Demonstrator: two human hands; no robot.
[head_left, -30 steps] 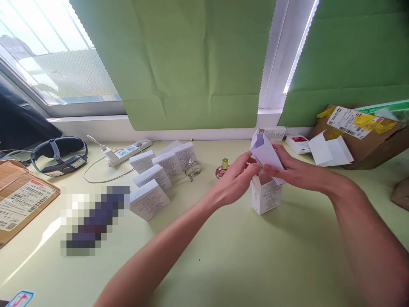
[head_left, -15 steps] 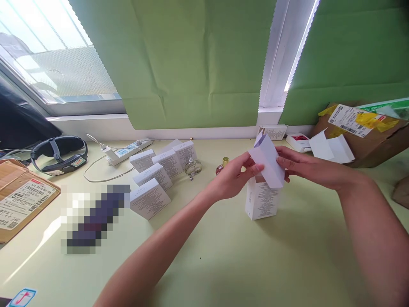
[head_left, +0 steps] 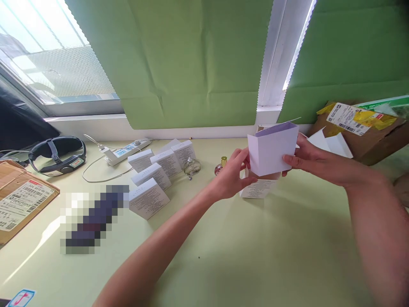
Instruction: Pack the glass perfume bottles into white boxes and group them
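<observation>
Both hands hold a folded white card insert (head_left: 271, 149) up above the table. My left hand (head_left: 231, 177) pinches its left edge, and its lower fingers seem to touch a small white printed box (head_left: 257, 189) below; whether they grip it I cannot tell. My right hand (head_left: 311, 160) grips the insert's right side with thumb and fingers. The box sits tilted under the insert, mostly hidden by it. Two small perfume bottles stand just left of the hands: a clear round bottle (head_left: 192, 166) and a pink bottle with a gold cap (head_left: 221, 166).
Several closed white boxes (head_left: 153, 179) lie in rows at centre left. A power strip (head_left: 124, 152) and headset (head_left: 56, 154) lie near the window sill. Brown parcels sit at far left (head_left: 19, 200) and far right (head_left: 367, 132), with loose white card (head_left: 330, 143) beside the right one.
The card insert has been unfolded wider and raised higher above the box. The box has tipped from upright and now lies lower behind the insert.
</observation>
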